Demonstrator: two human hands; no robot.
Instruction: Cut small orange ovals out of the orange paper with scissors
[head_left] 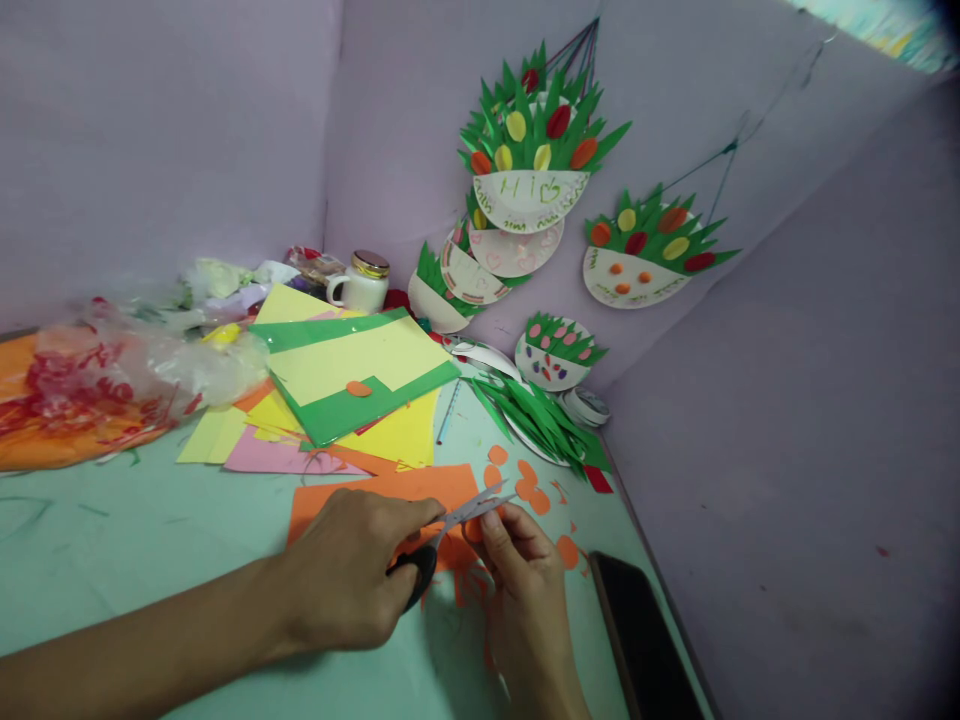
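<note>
My left hand (352, 575) is closed around the black handles of a pair of scissors (457, 525), whose grey blades point right. My right hand (521, 575) pinches a small orange paper piece (474, 531) at the blades. Both hands hover over an orange paper sheet (390, 495) lying on the pale green table (135, 540). Several cut orange ovals (529, 483) lie just beyond my right hand.
A stack of green, yellow and pink paper (345, 385) lies behind. Green paper leaves (540, 415) fill a plate; decorated paper plates (532, 170) hang on the purple wall. A white jar (364, 282), plastic bags (142, 365) and a black phone (645, 640) are nearby.
</note>
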